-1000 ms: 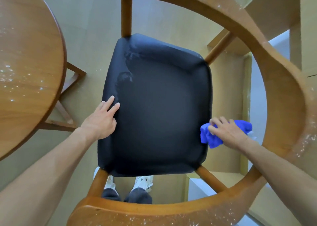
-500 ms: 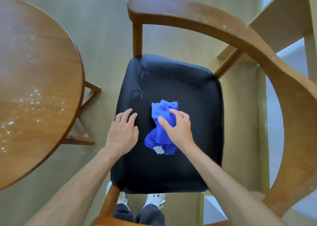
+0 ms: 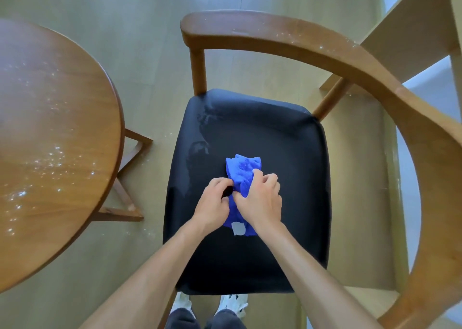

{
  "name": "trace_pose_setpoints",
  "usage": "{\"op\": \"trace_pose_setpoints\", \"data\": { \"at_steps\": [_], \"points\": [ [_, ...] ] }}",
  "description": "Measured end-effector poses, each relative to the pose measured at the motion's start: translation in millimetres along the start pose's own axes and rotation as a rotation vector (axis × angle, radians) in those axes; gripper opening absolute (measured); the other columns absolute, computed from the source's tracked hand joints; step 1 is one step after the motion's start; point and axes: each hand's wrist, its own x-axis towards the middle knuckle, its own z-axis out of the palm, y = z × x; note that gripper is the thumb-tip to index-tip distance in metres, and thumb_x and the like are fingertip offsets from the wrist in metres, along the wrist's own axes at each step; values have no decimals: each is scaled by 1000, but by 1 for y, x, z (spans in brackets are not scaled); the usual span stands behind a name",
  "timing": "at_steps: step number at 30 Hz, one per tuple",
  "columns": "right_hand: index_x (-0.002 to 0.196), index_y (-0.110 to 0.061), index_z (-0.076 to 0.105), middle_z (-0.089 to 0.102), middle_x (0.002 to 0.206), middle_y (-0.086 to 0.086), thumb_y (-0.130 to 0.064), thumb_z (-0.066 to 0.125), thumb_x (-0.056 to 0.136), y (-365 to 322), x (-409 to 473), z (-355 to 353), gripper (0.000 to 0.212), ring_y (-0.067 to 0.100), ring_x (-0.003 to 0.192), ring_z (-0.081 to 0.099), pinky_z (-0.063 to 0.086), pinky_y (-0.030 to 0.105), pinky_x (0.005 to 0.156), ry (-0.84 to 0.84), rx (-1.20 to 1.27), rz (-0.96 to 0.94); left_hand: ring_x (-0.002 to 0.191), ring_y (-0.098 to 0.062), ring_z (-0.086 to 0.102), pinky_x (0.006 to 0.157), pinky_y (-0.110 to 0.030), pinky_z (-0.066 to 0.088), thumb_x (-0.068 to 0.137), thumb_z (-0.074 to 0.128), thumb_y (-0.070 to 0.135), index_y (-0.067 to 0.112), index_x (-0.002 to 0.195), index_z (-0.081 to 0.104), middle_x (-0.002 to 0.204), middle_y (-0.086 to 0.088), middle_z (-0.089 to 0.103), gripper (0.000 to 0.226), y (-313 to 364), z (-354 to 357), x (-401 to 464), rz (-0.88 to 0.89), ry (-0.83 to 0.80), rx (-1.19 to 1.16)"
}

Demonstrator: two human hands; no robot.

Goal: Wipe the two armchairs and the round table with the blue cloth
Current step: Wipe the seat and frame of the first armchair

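The blue cloth [image 3: 243,171] lay bunched on the middle of the black seat [image 3: 282,153] of the armchair [image 3: 350,61], with a small pale tag showing at its near edge; both hands were on it. The right hand [image 3: 261,200] covered the cloth's near half, its fingers curled over the folds and its thumb tucked against the fabric, so that it gripped the cloth; the left hand [image 3: 215,202] sat just beside it, touching it, with fingers bent inward and pinching the cloth's left edge. The far part of the cloth stuck out beyond the knuckles, crumpled and lying flat on the seat; faint smears showed on the seat's far left corner. The armchair's curved wooden arm rail swept from the far side round to the right, flecked with pale specks along its top; two wooden posts joined it to the seat at the far corners. To the left, apart from the chair, stood the round table [image 3: 50,138], its wooden top scattered with white specks, one angled leg [image 3: 130,153] showing beneath its edge against the pale floor [image 3: 100,16]. Below the seat's near edge the person's white shoes [image 3: 233,301] and dark trouser legs were in view; a light wooden shelf [image 3: 410,28] rose at the upper right behind the rail.
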Motion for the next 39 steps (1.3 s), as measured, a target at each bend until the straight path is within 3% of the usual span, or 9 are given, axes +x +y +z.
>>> {"op": "trace_pose_setpoints", "data": {
  "at_steps": [5,10,16,21,25,27,30,34,39],
  "points": [
    [102,-13,56,57,102,6,-6,44,84,20,11,-28,23,26,88,55,44,32,69,-53,333,35,103,-8,53,84,-18,37,89,35,-2,23,119,51,123,5,55,42,17,-2,5,-114,57,-157],
    [88,-17,57,61,88,0,-3,43,80,32,17,-42,20,13,71,54,35,21,53,-153,398,15,108,-12,54,90,-27,39,93,44,12,25,144,30,133,11,46,55,35,-7,19,-262,57,-270],
    [67,-20,44,39,98,-1,-22,50,85,16,8,-25,18,15,68,47,33,21,51,-244,449,14,90,-19,55,68,-27,43,87,49,16,16,102,57,98,0,62,17,45,-4,25,-221,93,-165],
    [59,-12,37,39,73,3,-1,37,79,13,4,-32,23,18,62,33,34,28,59,-358,499,-61,81,-11,56,63,-25,43,81,60,31,21,100,49,94,4,59,24,50,-7,22,-194,88,-248],
    [92,-14,70,65,98,0,6,41,78,25,15,-49,38,17,87,57,45,19,69,-99,407,-88,66,-11,49,54,-21,39,82,52,13,15,90,46,80,4,56,10,52,-9,21,-120,124,-114],
    [124,-22,59,49,134,-6,12,43,75,29,24,-53,62,14,124,41,34,11,91,-8,337,-195,60,-9,44,50,-17,35,80,50,9,17,83,45,68,10,52,10,57,-11,17,-37,105,-120],
    [135,-32,48,29,152,-14,7,51,72,32,40,-62,74,10,141,13,20,37,108,-191,160,-417,54,-6,39,51,-14,34,76,51,9,24,73,44,58,13,47,17,68,-24,3,80,57,-161],
    [103,-32,58,58,111,-17,-12,63,72,38,53,-88,38,15,123,36,33,35,98,-248,21,-527,60,-16,41,57,-32,35,67,48,11,18,75,47,62,-2,49,10,83,-63,-10,180,22,-227],
    [81,-28,56,51,83,-9,-25,70,77,49,52,-118,15,11,86,42,35,24,74,-127,71,-567,62,-18,44,61,-33,38,77,52,1,13,81,49,69,-17,55,14,90,-107,-6,238,129,-129]
  ]
}}
